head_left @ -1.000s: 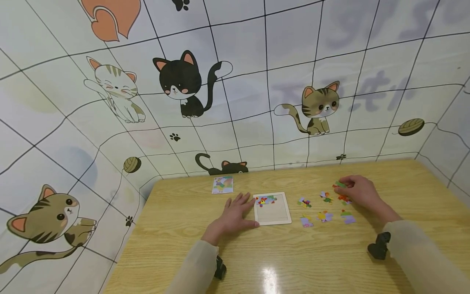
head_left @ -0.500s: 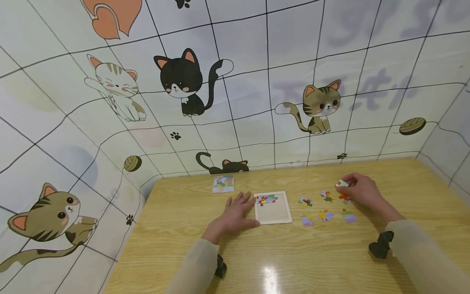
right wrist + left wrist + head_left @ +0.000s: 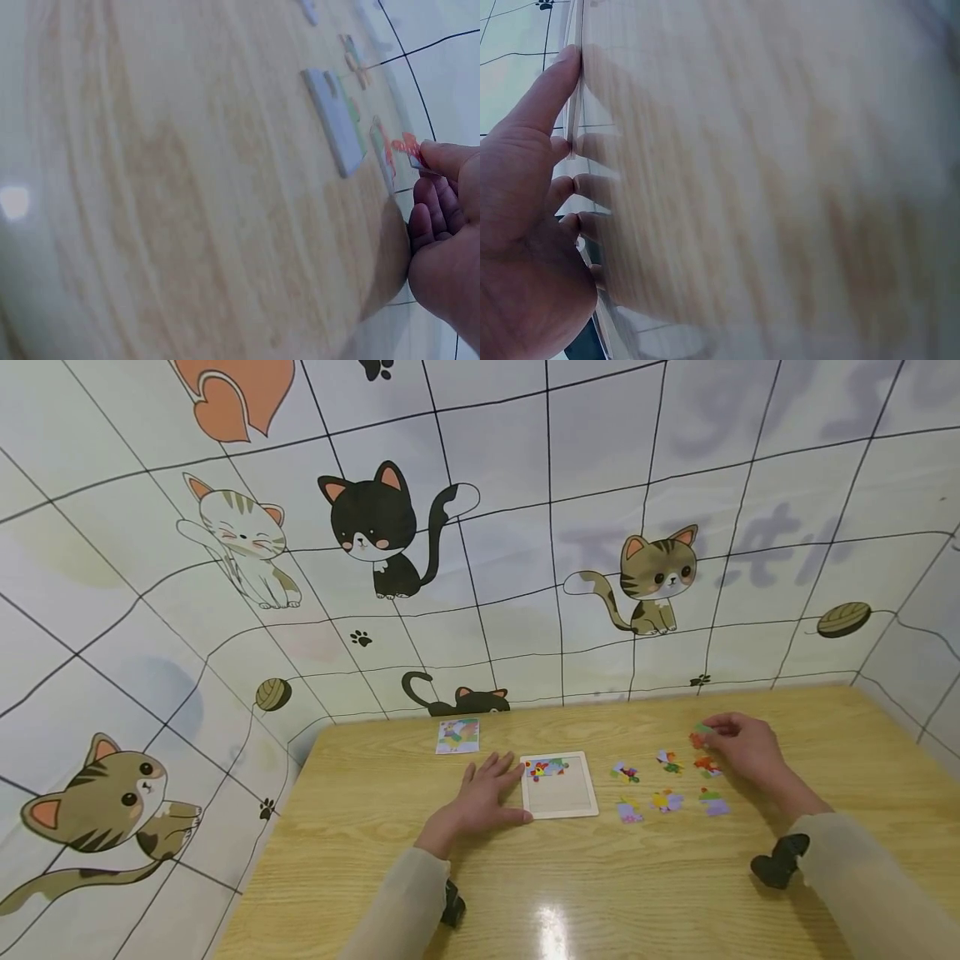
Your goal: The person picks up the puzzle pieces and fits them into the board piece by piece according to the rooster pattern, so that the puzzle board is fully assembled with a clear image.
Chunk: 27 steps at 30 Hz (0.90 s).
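Observation:
My right hand (image 3: 742, 747) pinches a red and green jigsaw piece (image 3: 699, 737) between thumb and fingers, at the back right of the table. In the right wrist view the piece's red part (image 3: 409, 141) shows beyond the thumb tip, raised over the tabletop. My left hand (image 3: 483, 797) lies palm down with fingers spread, the thumb and a fingertip at the left edge of a white puzzle tray (image 3: 566, 816). Joined colourful pieces (image 3: 543, 768) fill the tray's upper left part. From the left wrist, the thumb (image 3: 551, 90) reaches straight along the tray's edge.
Several loose jigsaw pieces lie right of the tray, among them a red one (image 3: 707, 767) near my right hand and a green and lilac one (image 3: 712, 802). A square picture card (image 3: 457, 737) lies at the back left. Behind the wooden table (image 3: 360, 827) stands a cat-patterned wall (image 3: 510, 635).
The piece in my right hand has been turned about: a pale side showed half a second ago, and now red and green show. My left hand stays in place.

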Each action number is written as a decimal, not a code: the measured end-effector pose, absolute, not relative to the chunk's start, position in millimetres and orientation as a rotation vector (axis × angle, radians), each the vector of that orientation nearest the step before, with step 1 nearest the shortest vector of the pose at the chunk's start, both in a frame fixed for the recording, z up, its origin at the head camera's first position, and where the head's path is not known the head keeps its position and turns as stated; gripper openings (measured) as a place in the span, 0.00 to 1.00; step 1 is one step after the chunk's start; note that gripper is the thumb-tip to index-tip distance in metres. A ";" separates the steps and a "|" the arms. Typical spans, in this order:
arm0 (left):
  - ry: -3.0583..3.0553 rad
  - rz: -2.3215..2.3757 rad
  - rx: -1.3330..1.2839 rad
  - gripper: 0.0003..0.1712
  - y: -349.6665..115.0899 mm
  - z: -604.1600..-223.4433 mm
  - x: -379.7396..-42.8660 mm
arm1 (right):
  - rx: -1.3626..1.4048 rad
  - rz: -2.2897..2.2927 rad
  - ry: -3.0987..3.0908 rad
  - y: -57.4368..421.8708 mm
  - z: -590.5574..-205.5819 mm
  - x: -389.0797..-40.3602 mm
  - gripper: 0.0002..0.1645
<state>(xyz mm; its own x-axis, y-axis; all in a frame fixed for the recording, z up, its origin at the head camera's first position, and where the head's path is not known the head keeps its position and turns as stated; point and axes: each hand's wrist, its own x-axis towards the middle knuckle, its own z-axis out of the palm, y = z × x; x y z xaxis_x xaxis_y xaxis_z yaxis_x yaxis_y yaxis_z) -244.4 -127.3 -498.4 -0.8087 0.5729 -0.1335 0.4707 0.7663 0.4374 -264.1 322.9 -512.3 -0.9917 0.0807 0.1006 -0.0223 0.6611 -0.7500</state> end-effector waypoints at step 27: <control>2.710 0.573 0.801 0.49 -127.9 -500.3 -243.8 | 0.060 1.570 -2.670 242.3 -489.3 -269.6 0.23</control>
